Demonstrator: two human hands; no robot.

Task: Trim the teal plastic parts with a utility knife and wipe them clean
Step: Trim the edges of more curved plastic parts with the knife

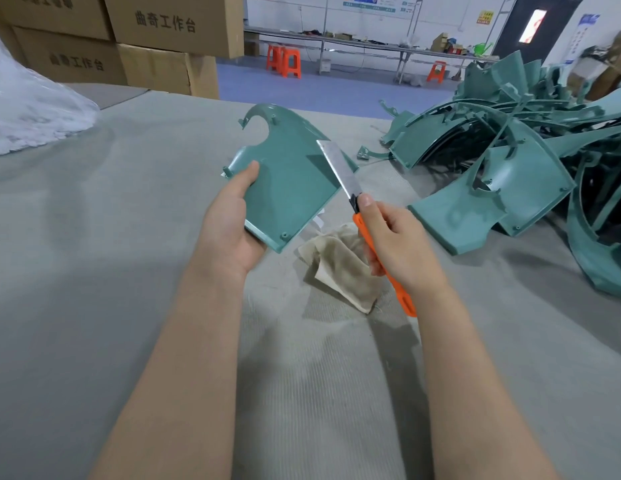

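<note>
The work takes place in a workshop with a blue floor, on a wide counter covered with grey ribbed fabric (pixel 129 289). At the far left of the counter stand stacked brown cardboard boxes (pixel 170 29) with printed characters, and a heap of crumpled clear plastic film (pixel 25 109) lies in front of them. Far behind, orange plastic stools (pixel 285 62) stand beside a long table along the white wall.

The left hand (pixel 229 230) grasps a flat teal plastic part with a curved cut-out at its top (pixel 288 181) and holds it above the counter. The thumb lies on the face of the part and the palm supports its lower left edge; the other fingers are hidden behind it.

The right hand (pixel 402 247) is clenched around a utility knife with an orange handle and a long silver blade (pixel 358 221), the thumb pressing near the black front of the handle. The blade points up and to the left and lies along the right edge of the held part.

On the counter between the two hands, under the part, lies a crumpled beige cloth (pixel 340 268) — the right hand covers its right side. To the right is a big pile of similar teal plastic parts (pixel 527 168), mixed with thin curved strips — well apart from the held part.
</note>
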